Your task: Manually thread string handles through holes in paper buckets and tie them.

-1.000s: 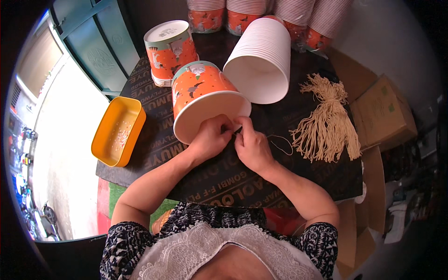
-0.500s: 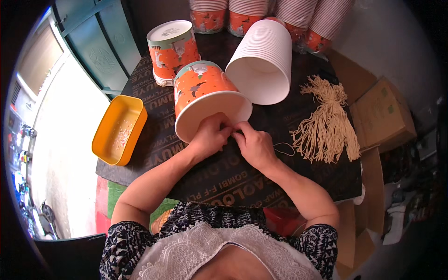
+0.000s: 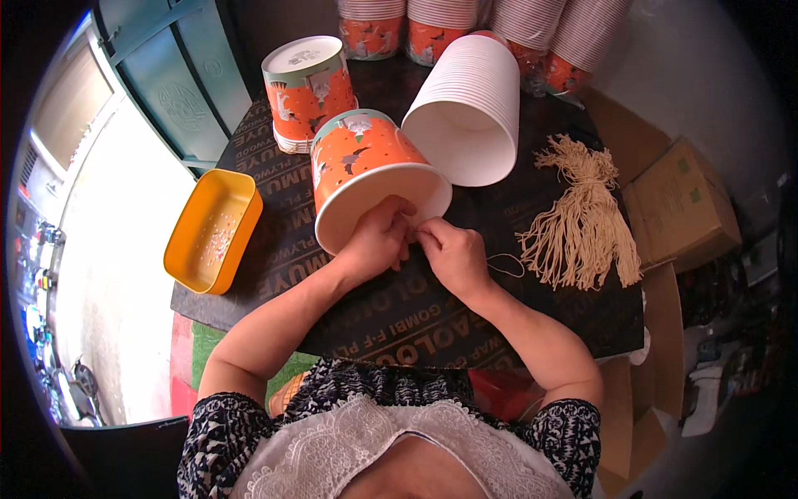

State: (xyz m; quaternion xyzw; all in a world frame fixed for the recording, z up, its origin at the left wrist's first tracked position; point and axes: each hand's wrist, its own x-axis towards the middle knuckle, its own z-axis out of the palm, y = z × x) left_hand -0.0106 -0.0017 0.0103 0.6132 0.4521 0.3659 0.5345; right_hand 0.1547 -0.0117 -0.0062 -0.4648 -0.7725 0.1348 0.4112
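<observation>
An orange paper bucket (image 3: pixel 374 156) with a green band and printed figures lies tilted on the dark table, its white mouth facing me. At the near rim, my left hand (image 3: pixel 372 241) is closed, its fingers partly inside the mouth. Right beside it, my right hand (image 3: pixel 455 254) pinches a thin cord at the same rim. A loop of this cord (image 3: pixel 509 268) trails out on the table to the right of my right hand. Fingertips of both hands nearly meet, and they hide where the cord meets the bucket.
Farther back lie a nested stack of white-mouthed buckets (image 3: pixel 465 116) and an upturned orange bucket (image 3: pixel 306 91). A yellow tub (image 3: pixel 218 237) with small beads stands at the left edge. At right lies a bundle of beige cords (image 3: pixel 582 224); a cardboard box (image 3: pixel 686 208) sits beyond the table.
The bucket has shifted very slightly to the right. My left fingers have moved a little at the rim, and my right hand has edged slightly left.
</observation>
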